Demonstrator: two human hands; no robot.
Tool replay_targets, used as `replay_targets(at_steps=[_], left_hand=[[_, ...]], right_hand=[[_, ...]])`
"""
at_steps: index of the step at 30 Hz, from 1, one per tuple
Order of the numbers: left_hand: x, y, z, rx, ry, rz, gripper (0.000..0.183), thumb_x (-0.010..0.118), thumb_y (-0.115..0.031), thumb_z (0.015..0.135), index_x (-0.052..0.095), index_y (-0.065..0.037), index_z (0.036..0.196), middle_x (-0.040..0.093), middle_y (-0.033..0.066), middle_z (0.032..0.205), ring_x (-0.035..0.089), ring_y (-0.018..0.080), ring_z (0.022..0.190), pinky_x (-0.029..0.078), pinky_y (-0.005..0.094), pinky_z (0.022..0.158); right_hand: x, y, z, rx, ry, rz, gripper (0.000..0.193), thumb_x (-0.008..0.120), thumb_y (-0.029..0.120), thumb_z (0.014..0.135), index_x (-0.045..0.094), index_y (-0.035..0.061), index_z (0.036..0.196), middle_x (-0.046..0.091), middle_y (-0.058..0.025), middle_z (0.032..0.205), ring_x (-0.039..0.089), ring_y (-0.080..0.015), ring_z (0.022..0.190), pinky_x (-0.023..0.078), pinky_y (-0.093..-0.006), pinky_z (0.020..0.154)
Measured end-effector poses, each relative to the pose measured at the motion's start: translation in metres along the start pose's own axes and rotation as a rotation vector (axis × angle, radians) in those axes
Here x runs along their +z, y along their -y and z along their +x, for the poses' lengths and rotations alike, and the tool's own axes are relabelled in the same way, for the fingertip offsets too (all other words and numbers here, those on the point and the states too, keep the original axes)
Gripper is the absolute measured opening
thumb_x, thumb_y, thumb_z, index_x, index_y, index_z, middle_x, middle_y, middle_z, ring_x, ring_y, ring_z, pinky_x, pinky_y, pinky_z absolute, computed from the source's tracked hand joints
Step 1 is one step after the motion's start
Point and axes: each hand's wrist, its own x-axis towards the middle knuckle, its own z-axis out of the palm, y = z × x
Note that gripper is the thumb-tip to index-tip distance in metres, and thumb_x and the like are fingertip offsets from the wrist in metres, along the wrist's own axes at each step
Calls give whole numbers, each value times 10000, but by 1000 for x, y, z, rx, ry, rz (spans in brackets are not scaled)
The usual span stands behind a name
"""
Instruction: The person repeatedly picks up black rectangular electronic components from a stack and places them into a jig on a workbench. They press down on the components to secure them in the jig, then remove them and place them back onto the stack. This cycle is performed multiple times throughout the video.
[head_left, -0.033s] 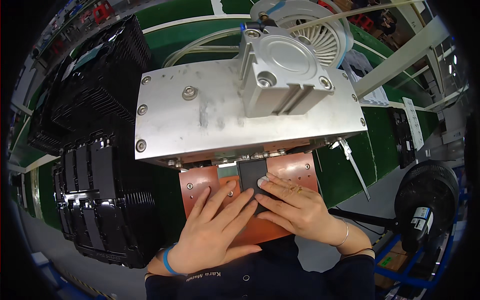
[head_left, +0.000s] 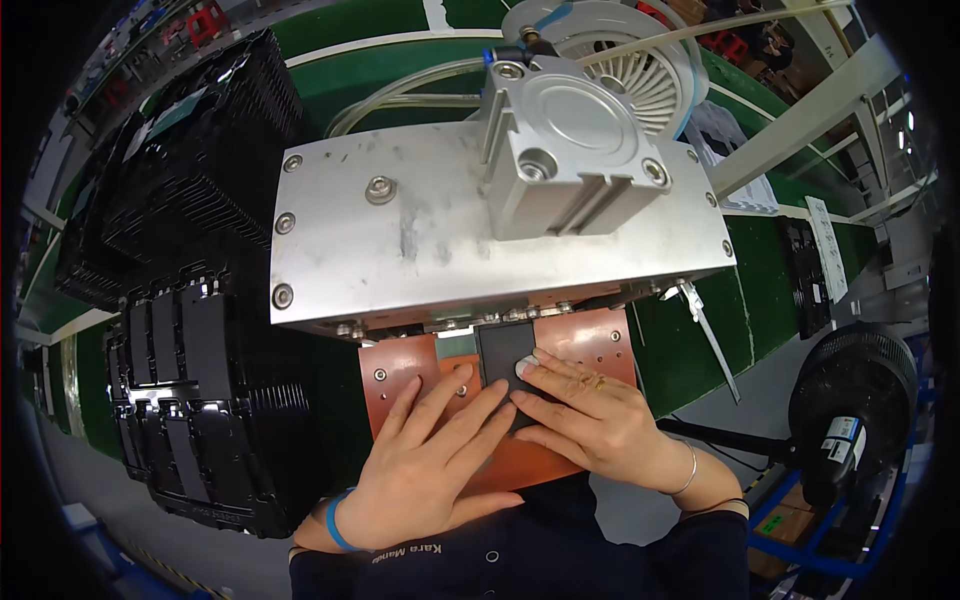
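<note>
A flat dark grey rectangular piece (head_left: 506, 350) lies on the reddish-orange plate (head_left: 400, 362), its far end reaching the front lower edge of a silver metal machine housing (head_left: 420, 230). My left hand (head_left: 420, 475) rests open, fingers stretched; the tips of some touch the grey piece's left edge while others lie over the plate. From the right, my right hand (head_left: 605, 425) lies with fingers extended over the piece. A white cover (head_left: 527, 367) sits on one of its fingertips, against the piece. Both hands hide the nearer part of the piece.
A square metal cylinder block (head_left: 575, 140) stands on the housing, hoses (head_left: 400, 92) behind it. Stacked black trays (head_left: 200, 400) fill the left side. A white fan (head_left: 640, 80) stands behind, a black fan (head_left: 850, 400) at right. Calipers (head_left: 705, 330) lie on the green bench.
</note>
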Motion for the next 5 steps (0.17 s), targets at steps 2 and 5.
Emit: replay_targets(at_steps=[2,5], left_hand=[[1,0,0,0,9,7,691,693,-550,788,607,-59,1266,500,98,1410,415,334,1339,352,552,1052],[3,0,-1,-6,13,25,667,692,-548,795,613,-92,1275,496,97,1418,411,333,1345,328,555,1072]], right_hand=[[0,-1,0,-2,8,-4,342,788,183,763,693,-2,1034,635,-175,1198,628,-330,1139,546,-379,939],[0,-3,-1,-19,22,-9,371,784,183,777,687,6,1089,635,-172,1209,628,-327,1141,542,-388,947]])
